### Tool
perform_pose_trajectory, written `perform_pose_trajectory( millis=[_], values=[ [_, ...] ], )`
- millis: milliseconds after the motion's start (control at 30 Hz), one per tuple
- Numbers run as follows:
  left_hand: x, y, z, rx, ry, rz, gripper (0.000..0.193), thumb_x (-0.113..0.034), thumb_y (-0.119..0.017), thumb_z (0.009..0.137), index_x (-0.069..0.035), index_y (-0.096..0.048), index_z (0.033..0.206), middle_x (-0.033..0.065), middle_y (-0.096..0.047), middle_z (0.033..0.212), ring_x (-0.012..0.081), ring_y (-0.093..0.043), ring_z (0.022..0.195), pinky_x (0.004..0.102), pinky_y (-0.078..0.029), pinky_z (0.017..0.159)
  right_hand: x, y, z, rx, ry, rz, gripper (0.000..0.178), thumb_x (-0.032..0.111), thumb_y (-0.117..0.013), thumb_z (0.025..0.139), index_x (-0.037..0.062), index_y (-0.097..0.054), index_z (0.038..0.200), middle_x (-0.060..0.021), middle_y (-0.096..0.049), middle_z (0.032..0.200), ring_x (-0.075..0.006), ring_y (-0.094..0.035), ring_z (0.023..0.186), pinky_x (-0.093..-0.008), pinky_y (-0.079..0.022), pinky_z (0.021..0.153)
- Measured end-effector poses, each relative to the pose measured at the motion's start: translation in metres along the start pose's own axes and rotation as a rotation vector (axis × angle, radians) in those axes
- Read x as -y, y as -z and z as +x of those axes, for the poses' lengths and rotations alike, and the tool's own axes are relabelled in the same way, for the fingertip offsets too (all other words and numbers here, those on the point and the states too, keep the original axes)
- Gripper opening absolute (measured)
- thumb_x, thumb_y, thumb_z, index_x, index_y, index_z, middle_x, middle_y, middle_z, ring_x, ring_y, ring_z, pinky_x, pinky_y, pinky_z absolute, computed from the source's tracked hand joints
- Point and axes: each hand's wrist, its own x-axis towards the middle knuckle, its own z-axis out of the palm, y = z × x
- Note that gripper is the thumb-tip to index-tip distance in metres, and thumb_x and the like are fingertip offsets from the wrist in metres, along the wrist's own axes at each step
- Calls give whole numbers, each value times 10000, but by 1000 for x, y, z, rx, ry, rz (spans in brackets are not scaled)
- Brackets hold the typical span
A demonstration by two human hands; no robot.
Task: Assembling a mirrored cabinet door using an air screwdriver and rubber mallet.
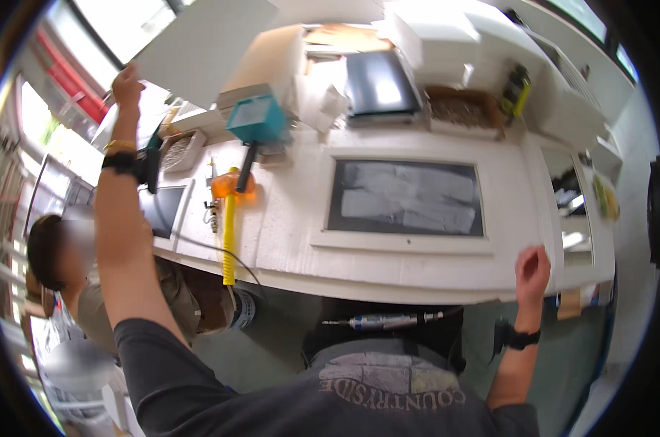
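My left hand (128, 89) is raised at the far left, its fingers closed on the edge of a large flat pale grey panel (206, 52). Over the right front edge of the table, my right hand (532, 272) is curled and slightly blurred, with nothing visible in it. Between my arms a white frame (399, 242) lies flat, with a dark panel (408, 198) inside its border; whitish film or smears cover much of that panel. A slim powered screwdriver (384, 321) rests across my lap.
A yellow coiled air hose (229, 251), an orange item (231, 186) and a teal box with a black handle (255, 120) are left of the frame. Behind it are a black panel stack (379, 81) and a parts box (465, 113). A mirror-like framed piece (572, 207) lies right. Another person (100, 313) sits left.
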Motion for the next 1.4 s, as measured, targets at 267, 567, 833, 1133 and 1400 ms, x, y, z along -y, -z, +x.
perform_pose_trajectory(
  millis=[267,567,833,1133,1400],
  values=[
    [-42,-15,-146,462,458,-828,285,-287,-547,906,-84,-530,706,-38,-420,540,30,-321,403,175,-232,348,112,-205,-49,1224,92,424,294,125,-734,694,-32,-640,923,-146,-552,842,-188,-540,689,-246,-446,598],
    [-77,-56,-275,837,531,-1029,310,-277,-460,949,-64,-531,734,-20,-429,533,58,-314,417,209,-240,402,121,-209,-55,1260,128,542,276,148,-700,728,-30,-632,928,-140,-547,820,-187,-531,704,-252,-434,610],
    [-69,-69,-288,985,523,-1036,317,-302,-439,955,-70,-534,762,-25,-445,553,45,-327,418,194,-248,399,121,-213,-56,1345,133,675,265,172,-667,763,-27,-625,934,-134,-543,799,-186,-521,719,-258,-421,623],
    [-63,-82,-295,1070,573,-953,286,-311,-459,946,-77,-547,808,-43,-460,570,27,-333,409,174,-263,392,57,-76,89,-20,577,-960,418,325,-579,868,-17,-557,1107,-78,-590,1047,-118,-552,926,-248,-429,832],
    [-73,-104,-324,1204,649,-795,270,-306,-462,943,-70,-585,893,-77,-464,603,13,-317,406,175,-270,382,15,-88,66,208,-141,-516,371,239,-588,859,-25,-529,1113,-70,-601,938,-116,-578,799,-233,-464,708]
  ],
)
